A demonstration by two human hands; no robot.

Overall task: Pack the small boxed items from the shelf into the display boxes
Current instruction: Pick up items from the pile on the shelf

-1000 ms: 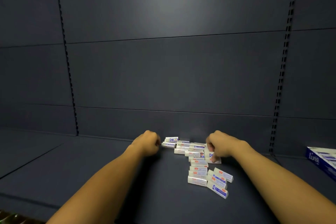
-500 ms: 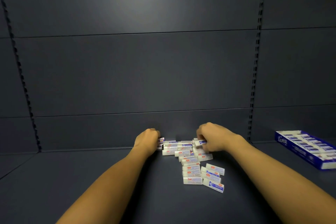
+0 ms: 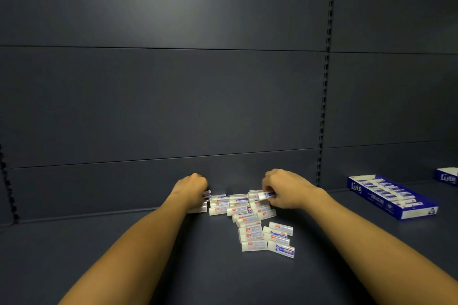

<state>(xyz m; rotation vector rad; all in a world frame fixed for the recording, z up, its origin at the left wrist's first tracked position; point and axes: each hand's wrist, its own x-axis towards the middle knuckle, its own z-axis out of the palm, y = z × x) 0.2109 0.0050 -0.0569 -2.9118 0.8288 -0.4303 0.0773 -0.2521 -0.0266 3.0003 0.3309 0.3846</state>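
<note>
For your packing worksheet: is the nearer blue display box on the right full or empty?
Nearly full. The blue display box holds a row of small boxed items along its length.

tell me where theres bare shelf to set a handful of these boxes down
Bare shelf lies left of the left hand, and between the small-box pile and the blue display box. It is crowded between the two hands, right hand included.

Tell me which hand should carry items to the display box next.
Probably right. The right hand already pinches a small box, and the display box lies on its side.
</note>
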